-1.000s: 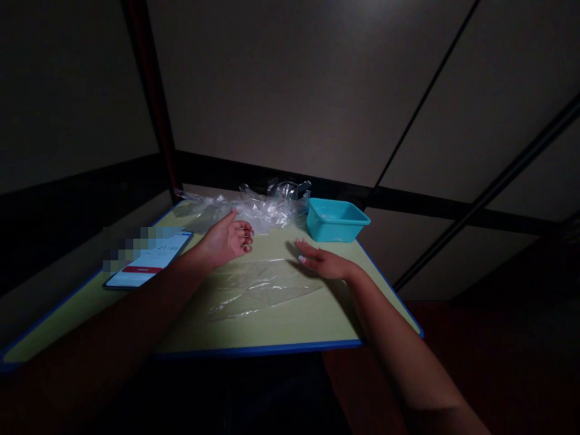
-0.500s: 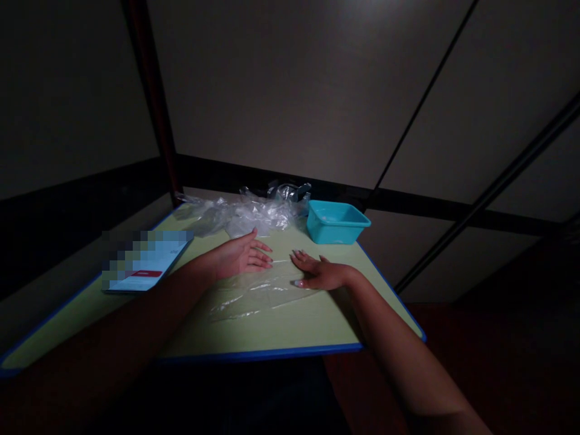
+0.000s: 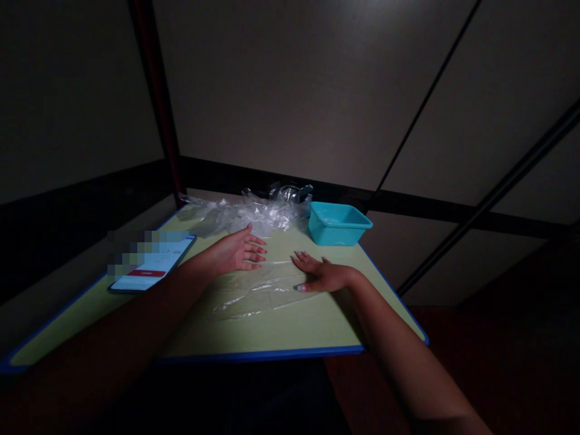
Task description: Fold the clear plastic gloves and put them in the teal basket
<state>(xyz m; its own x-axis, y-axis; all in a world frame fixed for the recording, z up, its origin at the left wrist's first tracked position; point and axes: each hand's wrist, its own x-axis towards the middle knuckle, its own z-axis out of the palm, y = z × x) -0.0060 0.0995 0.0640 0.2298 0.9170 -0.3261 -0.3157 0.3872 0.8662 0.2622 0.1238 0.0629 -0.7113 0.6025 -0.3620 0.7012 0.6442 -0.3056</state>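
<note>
A clear plastic bag (image 3: 256,294) lies spread flat on the yellow-green table (image 3: 290,335), with creases catching the light. My right hand (image 3: 324,274) rests on the bag's right end, palm down and fingers apart. At the bag's far left side is my left hand (image 3: 237,251), turned on its edge with the fingers spread and nothing held. Whether the left hand touches the plastic I cannot tell. Behind my hands sits a heap of crumpled clear plastic bags (image 3: 260,214).
A turquoise plastic basket (image 3: 338,232) stands at the table's far right edge. On the left lies a phone (image 3: 156,266) with a lit screen, partly pixelated. Blue edging rims the table, and panelled walls (image 3: 281,90) rise behind it.
My left hand has shifted slightly left, and its fingers are spread a little wider. The right hand stays on the bag. The whole view has moved slightly.
</note>
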